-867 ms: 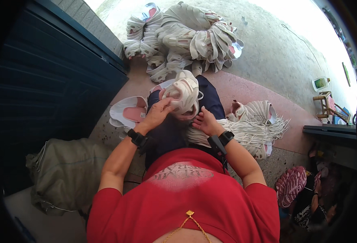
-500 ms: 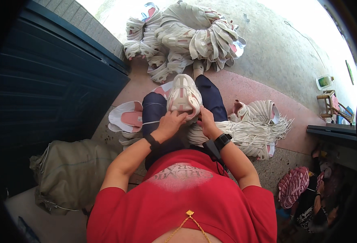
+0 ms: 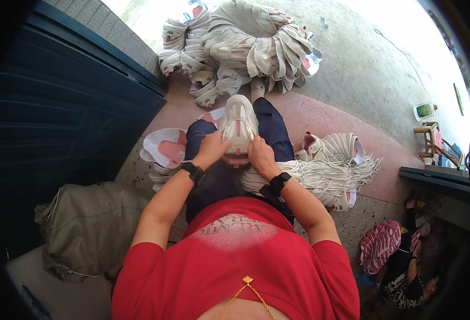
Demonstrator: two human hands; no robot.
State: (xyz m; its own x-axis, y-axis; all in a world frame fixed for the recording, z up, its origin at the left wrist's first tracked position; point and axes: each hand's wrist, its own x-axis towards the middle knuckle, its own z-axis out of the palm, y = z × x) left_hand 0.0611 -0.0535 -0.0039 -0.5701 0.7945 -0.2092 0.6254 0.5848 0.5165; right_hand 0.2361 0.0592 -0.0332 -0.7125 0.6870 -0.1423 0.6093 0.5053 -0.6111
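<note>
In the head view, the left hand [image 3: 212, 149] grips the left edge of 1 white-and-pink shoe upper [image 3: 238, 124], and the right hand [image 3: 262, 155] grips its right edge. The shoe upper sits between the 2 legs of the dark trousers [image 3: 275, 128], its rounded end pointing away from the red shirt [image 3: 235, 261]. Some fingertips seem tucked beneath it, though I cannot tell for sure. White-and-pink pieces [image 3: 167, 148] lie near the left knee; a bundle [image 3: 335, 146] with long white laces [image 3: 328, 177] lies on the right. A curled row of uppers [image 3: 293, 60] rests beyond.
</note>
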